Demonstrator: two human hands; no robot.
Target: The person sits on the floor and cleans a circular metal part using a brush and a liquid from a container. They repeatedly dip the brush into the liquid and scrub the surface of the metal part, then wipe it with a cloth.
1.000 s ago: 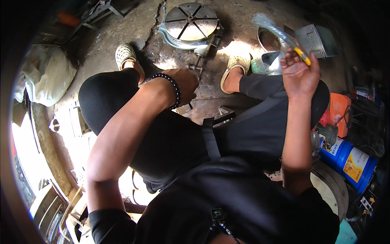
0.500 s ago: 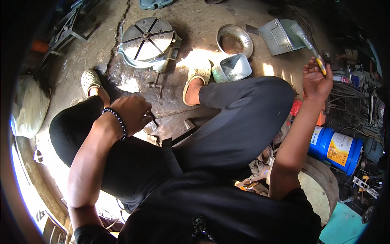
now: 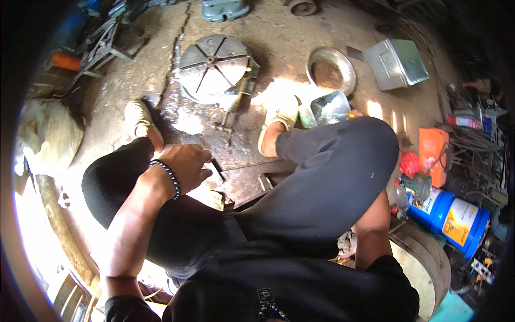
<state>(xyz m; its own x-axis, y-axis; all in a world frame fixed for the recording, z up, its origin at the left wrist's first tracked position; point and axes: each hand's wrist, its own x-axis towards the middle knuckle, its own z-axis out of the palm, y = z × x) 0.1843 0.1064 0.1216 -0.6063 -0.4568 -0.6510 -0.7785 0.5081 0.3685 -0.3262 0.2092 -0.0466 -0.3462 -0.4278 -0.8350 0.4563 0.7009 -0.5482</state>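
My left hand (image 3: 185, 167), with a dark beaded bracelet at the wrist, hovers over my left knee. Its fingers are curled, and a small dark piece (image 3: 216, 169) shows by the thumb. Whether the hand grips that piece I cannot make out. My right forearm (image 3: 374, 239) passes behind my bent right knee, which hides the hand. Beyond that knee stands a pale tub (image 3: 343, 103) with something clear and whitish inside. A small orange-yellow bit (image 3: 354, 114) sticks out between tub and knee; it may be part of the brush, but I cannot tell.
A round slotted metal turntable (image 3: 211, 60) sits on the floor ahead. Farther right are a shallow metal basin (image 3: 350, 70) and a box-shaped metal container (image 3: 389, 75). A blue bucket (image 3: 444, 217), an orange box (image 3: 432, 155) and a red bag (image 3: 409, 164) stand right of my knee.
My right hand, which held up a yellow-handled brush at the right, has dropped out of sight behind my knee. The view has shifted, so floor things appear lower and more to the right.
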